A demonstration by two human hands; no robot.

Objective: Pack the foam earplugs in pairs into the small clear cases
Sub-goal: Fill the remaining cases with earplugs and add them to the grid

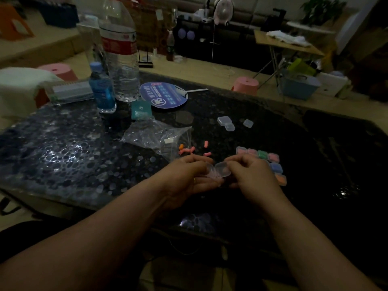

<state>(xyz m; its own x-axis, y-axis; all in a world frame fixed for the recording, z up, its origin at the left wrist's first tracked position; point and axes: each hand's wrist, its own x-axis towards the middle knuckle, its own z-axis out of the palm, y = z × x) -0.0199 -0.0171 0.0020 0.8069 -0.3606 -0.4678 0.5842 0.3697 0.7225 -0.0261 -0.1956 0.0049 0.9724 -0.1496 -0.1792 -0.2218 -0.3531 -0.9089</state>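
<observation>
Both forearms reach forward over the dark table and meet at the middle. The left hand (pixel 189 175) lies palm inward, its fingers curled under the open clear case (pixel 220 169) to cradle it. The right hand (pixel 252 175) pinches the case's raised lid with bent fingers. Something pinkish shows inside the case. Loose earplugs (pixel 186 151) lie just beyond the left hand, and filled cases (pixel 262 154) sit just beyond the right.

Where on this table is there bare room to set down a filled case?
Bare tabletop lies right of the filled cases, and again left of the plastic bag. It is crowded around the loose earplugs and among the bottles behind the bag.
</observation>
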